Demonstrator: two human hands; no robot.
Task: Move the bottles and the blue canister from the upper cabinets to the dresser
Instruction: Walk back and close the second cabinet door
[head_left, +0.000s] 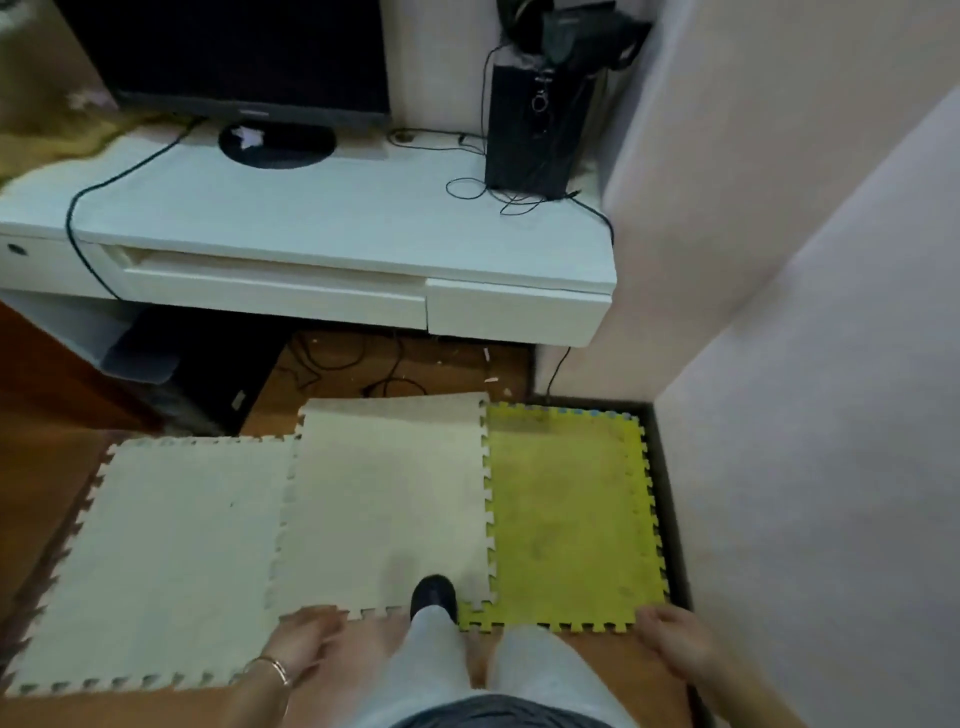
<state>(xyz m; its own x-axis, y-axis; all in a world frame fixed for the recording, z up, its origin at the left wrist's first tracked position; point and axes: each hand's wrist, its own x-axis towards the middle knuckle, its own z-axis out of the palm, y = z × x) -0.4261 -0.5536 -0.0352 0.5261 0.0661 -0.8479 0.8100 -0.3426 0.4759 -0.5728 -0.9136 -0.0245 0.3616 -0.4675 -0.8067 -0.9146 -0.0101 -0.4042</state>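
Note:
No bottles, blue canister or upper cabinets are in view. A white dresser-like desk (322, 208) with drawers stands ahead of me. My left hand (306, 642) hangs low at the bottom centre-left, fingers loosely apart, holding nothing, with a bracelet on the wrist. My right hand (675, 642) hangs at the bottom right, fingers relaxed, holding nothing. Both hands are far below and in front of the white top. My legs and one dark shoe (434, 595) show between the hands.
On the white top stand a dark monitor (234, 52) on a round base, a black speaker (535, 130) and loose cables. A pale wall (805, 312) closes the right side. Foam floor mats, white (384, 499) and yellow (566, 509), cover the wooden floor.

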